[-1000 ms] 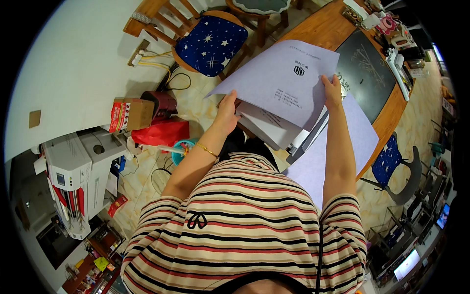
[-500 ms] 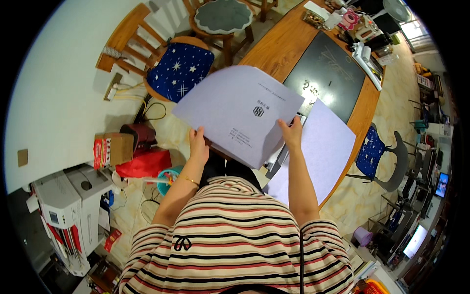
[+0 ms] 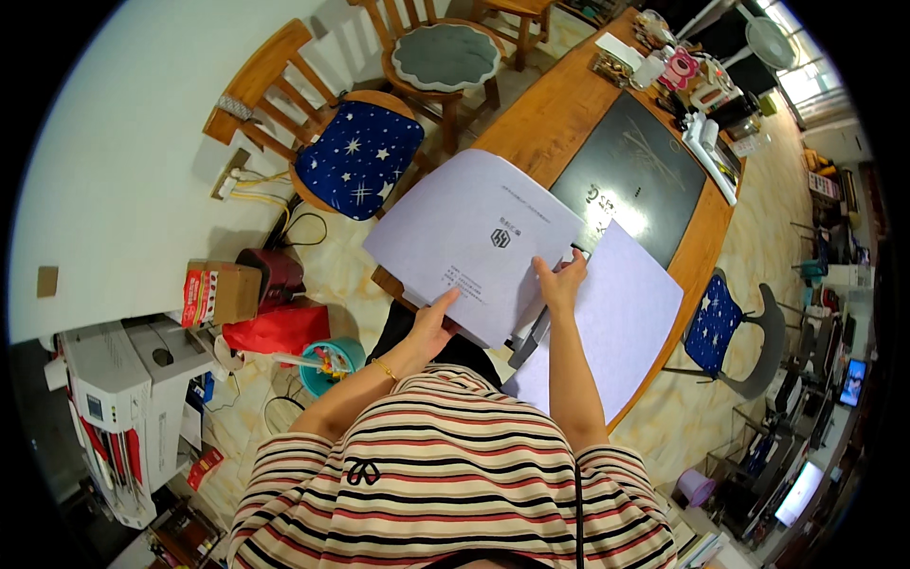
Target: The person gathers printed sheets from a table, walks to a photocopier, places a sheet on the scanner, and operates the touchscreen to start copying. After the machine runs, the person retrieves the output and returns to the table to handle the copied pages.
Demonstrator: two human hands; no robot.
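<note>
A large lavender paper sheet [image 3: 445, 223], printed with a dark emblem and small lines of text, lies at a slant over the near-left end of the table. My left hand [image 3: 431, 329] pinches its near edge, thumb on top and the other fingers hidden underneath. At the right edge, my right hand [image 3: 563, 283] has its thumb on the paper and its fingers around the side. Beneath and beside that hand shows part of a dark grey device [image 3: 527, 343], mostly covered. A second lavender sheet or stack [image 3: 630, 313] lies to the right, passing under my right forearm.
The wooden table [image 3: 531, 133] bears a black mat [image 3: 635, 171] and clutter at its far end. Chairs with starry blue cushions [image 3: 360, 156] stand left and right. On the floor at left are a teal bin [image 3: 346, 353], a red bag [image 3: 277, 328] and a cardboard box [image 3: 232, 289].
The printed sheet has come down flatter and closer to the table. My left hand has slid right along its near edge, thumb now further onto the paper. The right hand has shifted slightly nearer.
</note>
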